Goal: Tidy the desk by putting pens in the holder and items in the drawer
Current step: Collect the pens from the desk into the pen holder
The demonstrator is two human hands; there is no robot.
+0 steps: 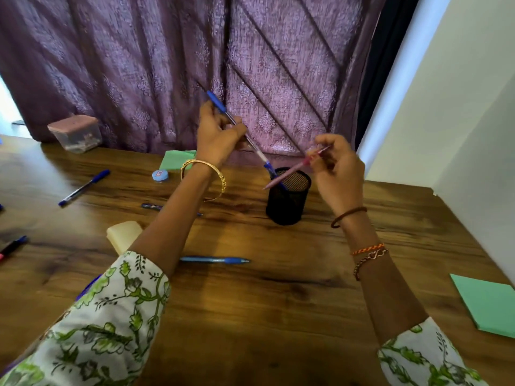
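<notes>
A black mesh pen holder (288, 201) stands upright near the back middle of the wooden desk (278, 302). My left hand (217, 135) grips a blue pen (259, 153) tilted down, its tip inside the holder's mouth. My right hand (337, 168) holds a pink pen (289, 172) slanting across the holder's rim. Loose on the desk lie a blue pen (214, 260) in front, a blue pen (85, 187) at the left, a dark patterned pen (152, 207) partly hidden by my left arm, and markers (12, 247) at the left edge.
A lidded plastic box (75, 132) sits at the back left by the purple curtain. Green paper (177, 160) and a small round blue item (160, 175) lie behind my left wrist. A pale yellow pad (122, 235) lies left; green paper (487, 305) at the right edge. White wall at the right.
</notes>
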